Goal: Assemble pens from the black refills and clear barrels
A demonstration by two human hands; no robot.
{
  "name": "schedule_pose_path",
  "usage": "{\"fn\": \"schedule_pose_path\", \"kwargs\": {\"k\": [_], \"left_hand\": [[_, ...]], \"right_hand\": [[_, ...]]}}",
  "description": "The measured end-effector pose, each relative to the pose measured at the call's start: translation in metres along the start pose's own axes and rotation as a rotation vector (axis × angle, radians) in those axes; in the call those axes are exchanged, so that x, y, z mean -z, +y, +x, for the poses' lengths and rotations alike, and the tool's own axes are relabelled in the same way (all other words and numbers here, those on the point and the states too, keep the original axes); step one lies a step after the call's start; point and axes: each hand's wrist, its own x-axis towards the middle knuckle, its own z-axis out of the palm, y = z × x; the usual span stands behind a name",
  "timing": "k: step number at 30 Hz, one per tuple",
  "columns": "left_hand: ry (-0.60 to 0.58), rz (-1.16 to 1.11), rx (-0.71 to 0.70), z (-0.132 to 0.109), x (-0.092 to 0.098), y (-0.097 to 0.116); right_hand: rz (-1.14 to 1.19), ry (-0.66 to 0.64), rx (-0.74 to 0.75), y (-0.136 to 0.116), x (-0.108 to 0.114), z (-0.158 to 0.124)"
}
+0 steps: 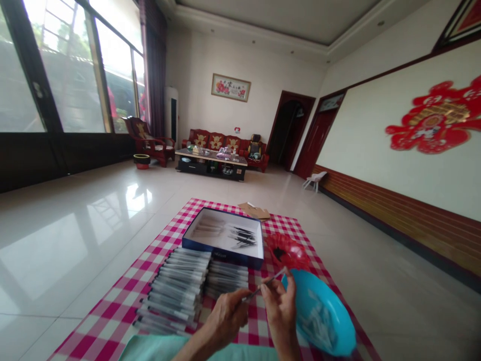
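Observation:
My left hand (229, 312) is closed around one end of a slim dark pen refill (256, 292). At its other, paler end, the thumb and fingers of my right hand (280, 308) pinch it. Clear-barrelled pens with dark ends (178, 286) lie in a thick row to the left, and a second pile of pens (227, 278) sits behind my left hand. Close to my right hand stands a blue bowl (343, 321) holding small whitish translucent pieces, too blurred to name. A red flower-shaped dish (296, 253) with dark bits is just behind the bowl.
A shallow blue-rimmed box (221, 254) holds dark thin pieces and pale ones. Beyond it lies brown cardboard (255, 210). A pink checked cloth (124, 306) covers the table, with a mint-green cloth (150, 348) at the near edge. Farther off is a low table (210, 160).

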Motion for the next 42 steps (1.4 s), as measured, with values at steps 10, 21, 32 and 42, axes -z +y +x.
{"fn": "schedule_pose_path", "kwargs": {"k": [10, 21, 32, 42], "left_hand": [[-0.039, -0.025, -0.007, 0.002, -0.005, -0.01], [-0.021, -0.156, 0.081, 0.007, -0.017, -0.028], [-0.054, -0.165, 0.131, 0.003, -0.024, -0.041], [-0.098, -0.154, 0.144, 0.007, -0.022, -0.04]], "right_hand": [[-0.019, -0.034, -0.055, 0.024, -0.004, -0.019], [-0.386, -0.154, 0.088, 0.011, 0.007, -0.04], [-0.988, -0.185, 0.261, 0.0, 0.081, 0.086], [-1.336, -0.524, 0.078, 0.06, 0.085, 0.201]]}}
